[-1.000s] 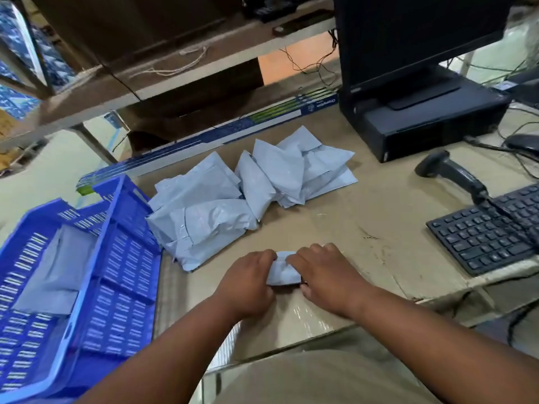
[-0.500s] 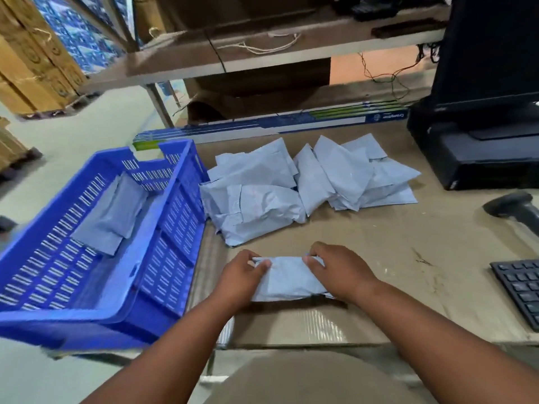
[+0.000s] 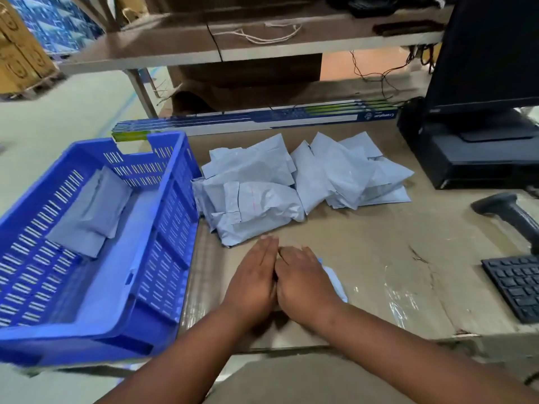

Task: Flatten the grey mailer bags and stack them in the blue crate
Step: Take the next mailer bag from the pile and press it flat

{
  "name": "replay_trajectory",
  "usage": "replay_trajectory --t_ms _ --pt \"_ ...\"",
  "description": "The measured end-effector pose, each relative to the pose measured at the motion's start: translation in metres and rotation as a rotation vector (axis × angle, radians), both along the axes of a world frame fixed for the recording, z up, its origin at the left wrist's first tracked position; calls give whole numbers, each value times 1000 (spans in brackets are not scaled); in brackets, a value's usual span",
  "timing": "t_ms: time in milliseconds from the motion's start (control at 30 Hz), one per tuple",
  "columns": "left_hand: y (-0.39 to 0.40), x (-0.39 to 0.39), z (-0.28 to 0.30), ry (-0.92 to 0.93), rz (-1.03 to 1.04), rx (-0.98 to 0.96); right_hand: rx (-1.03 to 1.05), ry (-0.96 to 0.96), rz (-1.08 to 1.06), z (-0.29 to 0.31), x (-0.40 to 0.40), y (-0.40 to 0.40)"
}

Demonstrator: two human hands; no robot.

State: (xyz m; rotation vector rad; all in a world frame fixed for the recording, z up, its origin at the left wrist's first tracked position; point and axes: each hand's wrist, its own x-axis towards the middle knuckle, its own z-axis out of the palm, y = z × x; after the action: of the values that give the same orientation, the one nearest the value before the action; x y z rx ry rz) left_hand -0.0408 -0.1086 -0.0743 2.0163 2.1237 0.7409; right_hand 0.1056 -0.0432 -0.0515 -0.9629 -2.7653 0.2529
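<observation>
At the near edge of the tabletop (image 3: 379,258), the left hand (image 3: 253,281) and right hand (image 3: 303,282) lie side by side, palms down, fingers straight, pressing a grey mailer bag (image 3: 334,279) flat; neither grip is curled round anything, and only the bag's right edge shows past the right hand. Further back lies a loose pile of crumpled mailer bags (image 3: 291,185), its nearest bag almost touching the left fingertips. The blue crate (image 3: 163,258) stands to the left, overhanging the tabletop's edge, with what looks like 2 flattened bags (image 3: 87,211) lying in its far half. The risk from here, I judge, is trapped air or folds: the bag may spring back once the palms lift, so it would sit proud in the stack. A slide toward the crate could also snag the pile's nearest bag and drag it along. A barcode scanner (image 3: 507,214) and keyboard (image 3: 516,284) sit well to the right, clear of the work.
</observation>
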Motion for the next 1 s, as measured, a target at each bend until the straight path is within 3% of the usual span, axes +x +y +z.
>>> replay_trajectory --t_ms 267,733,867,1000 --pt "-4 -7 -37 136 53 -172 -1 -98 -37 -34 0 -2" --pt "-3 -1 -25 206 92 -165 -103 -72 -58 -29 6 0" --pt "9 20 -9 194 -6 -55 -54 -24 -124 -9 27 6" --pt "22 43 -12 240 -68 -116 -65 -99 -171 -23 52 11"
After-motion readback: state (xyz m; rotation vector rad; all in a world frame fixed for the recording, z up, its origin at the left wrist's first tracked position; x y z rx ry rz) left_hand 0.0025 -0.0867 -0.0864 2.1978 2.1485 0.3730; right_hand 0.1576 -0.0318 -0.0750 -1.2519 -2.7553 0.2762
